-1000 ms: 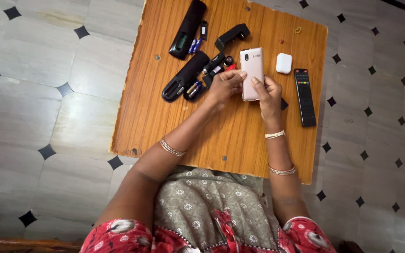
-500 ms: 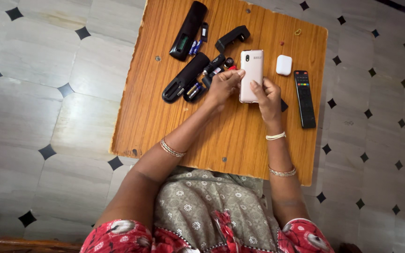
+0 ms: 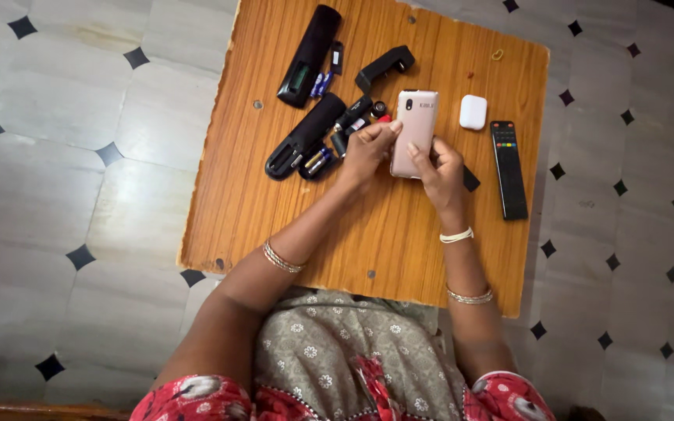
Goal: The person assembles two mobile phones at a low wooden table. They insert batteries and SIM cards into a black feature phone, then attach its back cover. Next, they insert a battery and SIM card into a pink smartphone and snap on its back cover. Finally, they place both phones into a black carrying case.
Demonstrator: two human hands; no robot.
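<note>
Both hands grip a pale pink phone (image 3: 415, 131), back side up, above the wooden surface (image 3: 431, 242): left hand (image 3: 368, 152) at its nine o'clock edge, right hand (image 3: 440, 173) at its five o'clock corner. A black remote (image 3: 509, 168) lies at three o'clock.

Single head cam, looks straight down from well above. Wooden table (image 3: 399, 234) sits centre frame, tiled floor (image 3: 79, 195) all round it. No second view.

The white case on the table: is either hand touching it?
No: the white case lies apart, right of the phone held by both hands.
</note>
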